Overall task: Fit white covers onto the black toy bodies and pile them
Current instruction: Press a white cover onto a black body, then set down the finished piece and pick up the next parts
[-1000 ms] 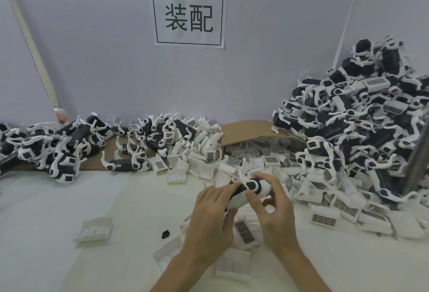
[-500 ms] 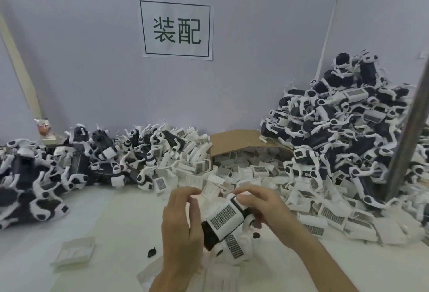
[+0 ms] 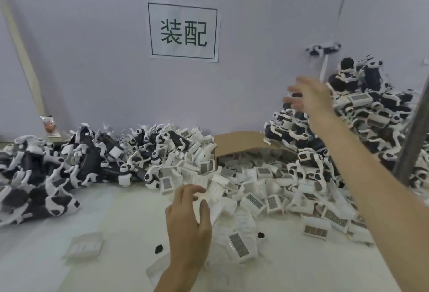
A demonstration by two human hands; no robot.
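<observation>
1. Right hand [image 3: 311,99] up beside the tall pile of finished toys [image 3: 371,129], fingers spread wide, gripping nothing.
2. One blurred toy [image 3: 323,49] is in mid-air above that pile.
3. Left hand [image 3: 188,219] is low over the table [image 3: 92,210], fingers curled round a white cover [image 3: 217,208] at the edge of the loose covers [image 3: 267,198].
4. Black toy bodies [image 3: 58,175] are heaped far left.

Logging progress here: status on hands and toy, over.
Right hand open, raised toward finished pile. Assembled toy airborne above pile. Left hand gripping white cover. Nothing blocking.
</observation>
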